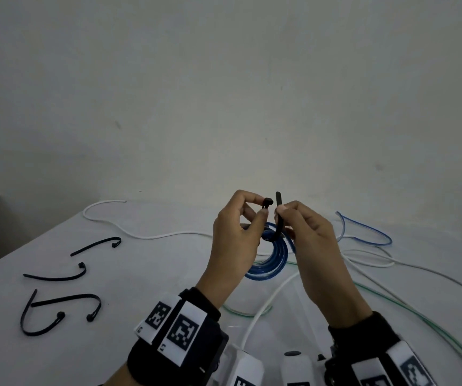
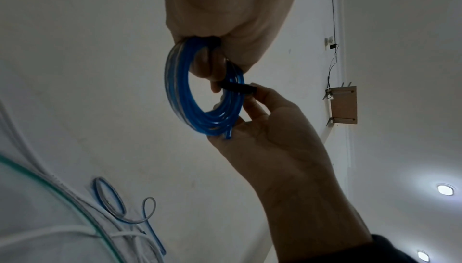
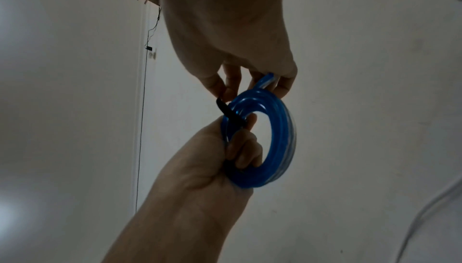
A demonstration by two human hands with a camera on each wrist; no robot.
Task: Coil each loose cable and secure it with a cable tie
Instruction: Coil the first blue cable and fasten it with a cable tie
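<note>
Above the white table (image 1: pixel 146 291) I hold a blue cable coil (image 1: pixel 275 260) upright between both hands. A black cable tie (image 1: pixel 273 235) loops under the coil's top strands, with both ends pointing up. My left hand (image 1: pixel 260 207) pinches the tie's head end, and its lower fingers curl through the coil (image 3: pixel 282 129). My right hand (image 1: pixel 282 211) pinches the tie's tail, whose tip sticks up above the fingers. In the left wrist view the tie (image 2: pixel 237 87) crosses the coil (image 2: pixel 180 93) beside the right hand (image 2: pixel 252 97).
Several spare black cable ties (image 1: pixel 57 277) lie on the table at the left. A loose white cable (image 1: pixel 140 235), a blue cable (image 1: pixel 369 232) and a green cable (image 1: pixel 419 316) trail across the centre and right. A plain wall stands behind.
</note>
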